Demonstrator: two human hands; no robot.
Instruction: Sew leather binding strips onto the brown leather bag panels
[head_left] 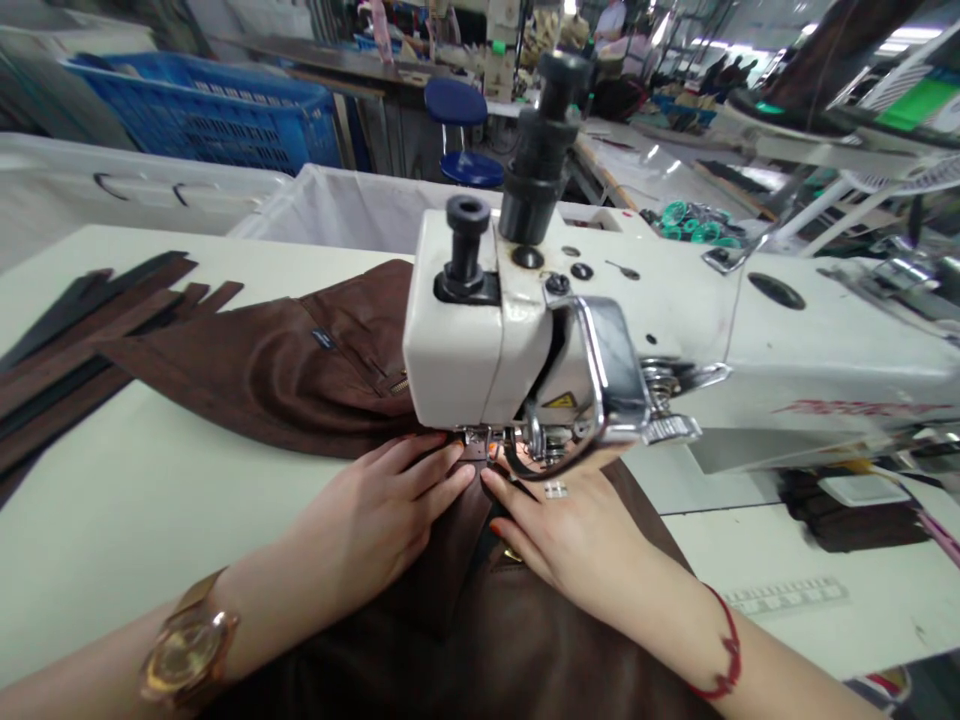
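Note:
A dark brown leather-like piece [277, 385] with a small label and a zipper lies under the sewing machine [480, 350] and runs down toward me. At the presser foot [475, 447], a brown strip [454, 545] rests on it. My left hand [375, 505] presses flat on the material left of the foot, fingers stretched out. To the right, my right hand [574, 525] lies on the material with its fingers extended, close to a small gold-coloured metal part [512, 553]. Part of that hand is hidden behind the needle area and the machine's metal guard [611, 360].
Dark brown and black strips [82, 340] lie at the table's left. A ruler scale [787, 595] and a dark bundle [847, 515] are on the right. Behind stand white bins [337, 205], a blue crate [202, 115] and a blue stool [455, 103].

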